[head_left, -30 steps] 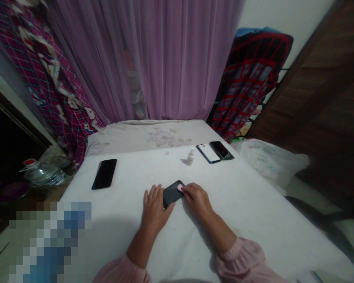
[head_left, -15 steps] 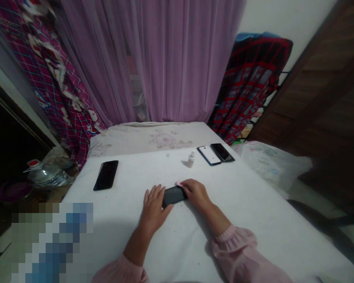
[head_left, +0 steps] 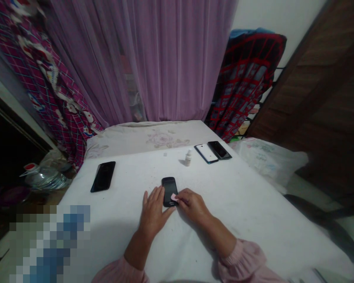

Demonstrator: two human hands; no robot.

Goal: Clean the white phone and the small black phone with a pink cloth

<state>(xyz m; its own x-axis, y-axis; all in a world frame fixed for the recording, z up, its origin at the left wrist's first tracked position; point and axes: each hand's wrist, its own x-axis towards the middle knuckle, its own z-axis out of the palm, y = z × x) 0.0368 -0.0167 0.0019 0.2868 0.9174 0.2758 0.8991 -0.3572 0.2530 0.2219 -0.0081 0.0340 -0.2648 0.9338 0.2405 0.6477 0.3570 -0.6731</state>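
Note:
A small black smartphone (head_left: pixel 169 186) lies screen up on the white cloth, its long side pointing away from me. My left hand (head_left: pixel 154 210) rests flat at its left side, fingers stretched out along the edge and thumb by the lower end. Pinched in my right hand (head_left: pixel 194 204) is a small pale pink piece (head_left: pixel 174 197), perhaps cloth or sponge, which lies against the lower right of the screen. Beyond the phone stands a small white bottle (head_left: pixel 188 158) with a pale label.
Another dark phone (head_left: pixel 104 176) lies to the left. At the back right, a white phone (head_left: pixel 206 152) lies beside a black phone (head_left: pixel 220 149). A small pale square (head_left: pixel 165 154) sits near the far edge of the white cloth (head_left: pixel 129 165). Purple curtains (head_left: pixel 177 59) hang behind.
The phone has turned from lying crosswise to pointing away from me. My right hand has moved with the pink piece from the phone's upper edge to the lower part of its screen.

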